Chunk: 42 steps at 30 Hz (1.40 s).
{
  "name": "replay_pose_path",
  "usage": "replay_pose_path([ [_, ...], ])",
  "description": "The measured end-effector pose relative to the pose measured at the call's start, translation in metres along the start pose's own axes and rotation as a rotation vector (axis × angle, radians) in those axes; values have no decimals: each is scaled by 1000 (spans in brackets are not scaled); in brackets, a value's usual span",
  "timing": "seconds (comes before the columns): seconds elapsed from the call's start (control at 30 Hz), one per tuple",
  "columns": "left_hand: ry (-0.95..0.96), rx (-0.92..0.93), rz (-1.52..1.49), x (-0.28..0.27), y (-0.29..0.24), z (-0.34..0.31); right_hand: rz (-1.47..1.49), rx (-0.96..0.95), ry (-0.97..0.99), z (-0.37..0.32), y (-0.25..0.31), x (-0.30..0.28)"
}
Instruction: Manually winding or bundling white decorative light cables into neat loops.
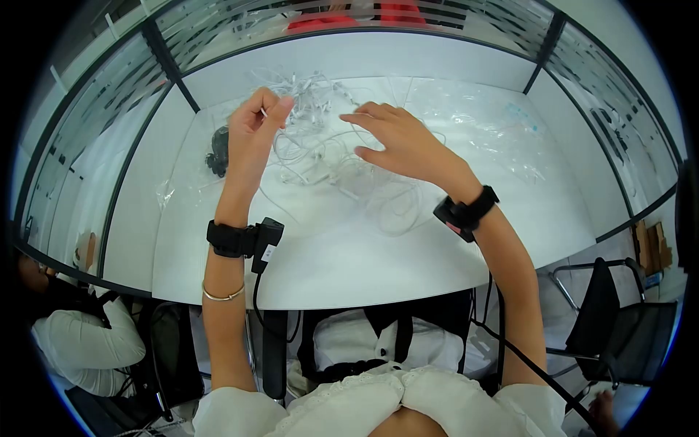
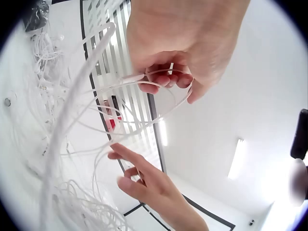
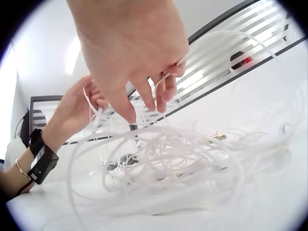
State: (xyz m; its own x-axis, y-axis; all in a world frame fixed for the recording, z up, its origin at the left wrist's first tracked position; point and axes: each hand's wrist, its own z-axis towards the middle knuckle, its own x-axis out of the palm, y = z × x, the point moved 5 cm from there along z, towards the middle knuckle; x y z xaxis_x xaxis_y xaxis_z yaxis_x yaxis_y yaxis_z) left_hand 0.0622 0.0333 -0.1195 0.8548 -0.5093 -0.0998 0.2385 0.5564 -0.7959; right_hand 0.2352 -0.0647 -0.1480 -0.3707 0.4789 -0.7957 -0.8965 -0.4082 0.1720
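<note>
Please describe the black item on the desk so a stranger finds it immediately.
Start at the white desk with its heap of white cables. Just left of the raised left hand lies a small black bundle, the only dark thing among them.

Wht desk [image 1: 378, 255], glass partitions [image 1: 87, 138].

No text, brand, number or sign can be read in any view. In the head view, the small black camera block [image 1: 266, 237] strapped to the left wrist carries a white sticker [image 1: 268, 253] at about 8 o'clock from the picture's centre, but its print is too small to make out. The clear crinkled plastic bags [image 1: 510, 135] on the white table [image 1: 349, 262], at about 2 o'clock, show faint blue marks that are blurred beyond reading. The tangled thin white cables [image 3: 183, 159] in both wrist views show no legible lettering.
</note>
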Motion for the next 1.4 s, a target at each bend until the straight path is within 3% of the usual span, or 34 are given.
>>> replay_pose_path([
  [0.03,9,0,-11,2,-1,0,-14,-34,-37,7,0,7],
  [0.13,8,-12,-52,3,-1,-1,-3,-101,117,21,5,31],
  [0.23,-21,-19,-65,-1,1,0,-65,-21,270,26,7,37],
  [0.27,-37,-21,-69,-4,1,0,0,-22,183,25,1,37],
  [0.37,-142,-45,-88,-13,4,2,201,135,177,29,-4,24],
  [0.47,-170,-84,-123,-17,4,2,195,-55,138,25,1,35],
  [0.6,-198,-96,-79,-17,0,1,160,-62,274,27,17,43],
  [0.73,-300,-122,-83,-28,3,1,79,78,75,30,2,14],
  [0.83,-341,-162,-126,-40,12,0,337,229,19,40,-9,-25],
  [0.9,-383,-184,-218,-41,19,1,398,221,-43,47,-7,-54],
  [0.93,-202,-136,-184,-40,20,6,387,262,-56,50,-6,-67],
  [1.03,-76,-132,-106,-13,7,4,331,204,-189,59,1,-101],
  [1.07,46,-121,-57,-6,7,4,287,157,-213,63,5,-108],
  [1.17,176,-151,-164,25,-9,-9,222,-36,-333,74,7,-121],
  [1.2,271,-181,-225,30,-5,-11,258,203,-104,79,32,-141],
  [1.3,425,-174,-145,45,-15,-18,312,136,-322,83,31,-156],
  [1.33,434,-83,-65,47,-11,-19,507,82,-421,79,34,-160],
  [1.4,424,-24,172,47,-12,-21,415,76,-531,79,15,-175],
])
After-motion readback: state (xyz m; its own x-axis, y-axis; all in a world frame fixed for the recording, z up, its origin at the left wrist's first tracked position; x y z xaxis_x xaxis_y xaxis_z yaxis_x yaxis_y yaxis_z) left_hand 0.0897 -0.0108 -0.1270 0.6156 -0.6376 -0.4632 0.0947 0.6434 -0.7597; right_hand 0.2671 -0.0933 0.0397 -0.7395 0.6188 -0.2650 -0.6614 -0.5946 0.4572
